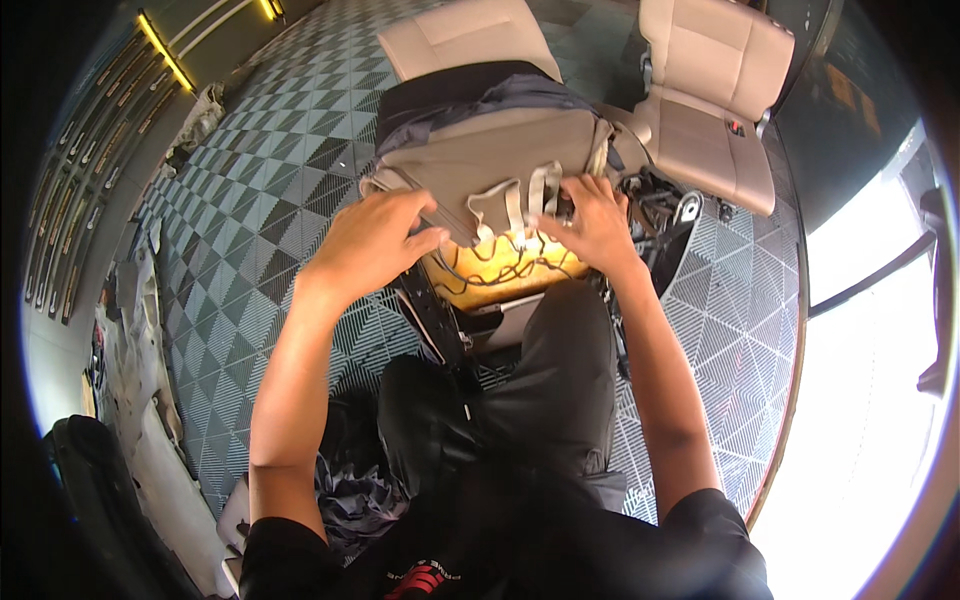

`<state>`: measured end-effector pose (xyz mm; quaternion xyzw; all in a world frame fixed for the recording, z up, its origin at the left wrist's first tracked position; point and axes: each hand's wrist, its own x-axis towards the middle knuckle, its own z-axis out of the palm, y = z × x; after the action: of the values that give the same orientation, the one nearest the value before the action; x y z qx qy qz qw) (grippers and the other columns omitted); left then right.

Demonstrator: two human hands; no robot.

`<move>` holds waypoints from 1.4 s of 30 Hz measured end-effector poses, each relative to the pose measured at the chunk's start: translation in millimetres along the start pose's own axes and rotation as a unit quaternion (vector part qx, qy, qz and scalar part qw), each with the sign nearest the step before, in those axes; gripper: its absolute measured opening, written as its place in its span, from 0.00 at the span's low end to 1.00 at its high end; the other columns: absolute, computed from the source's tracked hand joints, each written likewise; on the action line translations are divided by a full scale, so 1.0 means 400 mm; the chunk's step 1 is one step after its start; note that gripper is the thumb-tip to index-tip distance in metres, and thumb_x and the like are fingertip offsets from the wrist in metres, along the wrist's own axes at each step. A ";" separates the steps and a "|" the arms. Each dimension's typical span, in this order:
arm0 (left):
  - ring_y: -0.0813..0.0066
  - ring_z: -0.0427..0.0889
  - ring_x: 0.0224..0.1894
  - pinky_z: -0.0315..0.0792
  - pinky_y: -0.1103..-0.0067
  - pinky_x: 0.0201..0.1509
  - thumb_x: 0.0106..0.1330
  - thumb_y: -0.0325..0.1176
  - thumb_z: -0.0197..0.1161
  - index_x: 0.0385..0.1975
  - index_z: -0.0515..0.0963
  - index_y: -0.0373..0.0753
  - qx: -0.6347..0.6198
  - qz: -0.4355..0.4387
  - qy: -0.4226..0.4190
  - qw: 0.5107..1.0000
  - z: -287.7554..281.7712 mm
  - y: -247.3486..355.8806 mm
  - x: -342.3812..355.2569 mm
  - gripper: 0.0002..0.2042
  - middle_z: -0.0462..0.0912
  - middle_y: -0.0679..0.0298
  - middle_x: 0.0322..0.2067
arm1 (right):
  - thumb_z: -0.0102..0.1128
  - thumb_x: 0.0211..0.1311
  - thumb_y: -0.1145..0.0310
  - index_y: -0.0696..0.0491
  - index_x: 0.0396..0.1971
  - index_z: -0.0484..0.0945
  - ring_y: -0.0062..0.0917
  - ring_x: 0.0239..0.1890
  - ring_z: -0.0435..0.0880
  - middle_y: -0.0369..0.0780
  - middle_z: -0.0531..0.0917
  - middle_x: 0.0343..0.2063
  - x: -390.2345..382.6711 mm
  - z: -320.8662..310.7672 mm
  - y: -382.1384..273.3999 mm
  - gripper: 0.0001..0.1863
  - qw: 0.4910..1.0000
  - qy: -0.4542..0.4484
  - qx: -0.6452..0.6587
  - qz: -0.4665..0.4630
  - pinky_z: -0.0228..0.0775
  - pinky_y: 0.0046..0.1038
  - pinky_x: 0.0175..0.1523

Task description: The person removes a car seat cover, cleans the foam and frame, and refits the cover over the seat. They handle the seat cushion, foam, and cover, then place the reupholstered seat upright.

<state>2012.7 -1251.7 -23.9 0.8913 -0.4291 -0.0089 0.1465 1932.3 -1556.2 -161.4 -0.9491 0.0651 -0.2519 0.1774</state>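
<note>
a black shirt (pixel 500 545) is lying nearest the camera. from the left, the left hand (pixel 370 240) is reaching to a beige cover (pixel 500 145), which is lying in the middle, before the person; i am not able to see if this grip is closing on fabric. the work is seeming halfway: the cover is lying beyond the yellow foam (pixel 485 293), which is showing bare, and pale straps (pixel 513 205) are appearing unfastened. the right hand (pixel 598 225) is bending beside these straps, its grip also being unclear.
</note>
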 end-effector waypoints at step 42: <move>0.48 0.72 0.65 0.62 0.56 0.74 0.67 0.36 0.72 0.60 0.77 0.35 0.006 0.060 0.382 0.922 0.249 0.106 -0.190 0.24 0.76 0.50 0.60 | 0.70 0.64 0.67 0.49 0.58 0.81 0.42 0.59 0.78 0.41 0.82 0.56 -0.159 -0.134 -0.030 0.22 0.972 0.210 0.002 -0.106 0.65 0.46 0.65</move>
<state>1918.1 -1243.5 -116.2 0.8006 -0.3930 0.3435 0.2942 1850.9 -1548.0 -142.5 -0.8761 -0.0007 -0.4630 0.1342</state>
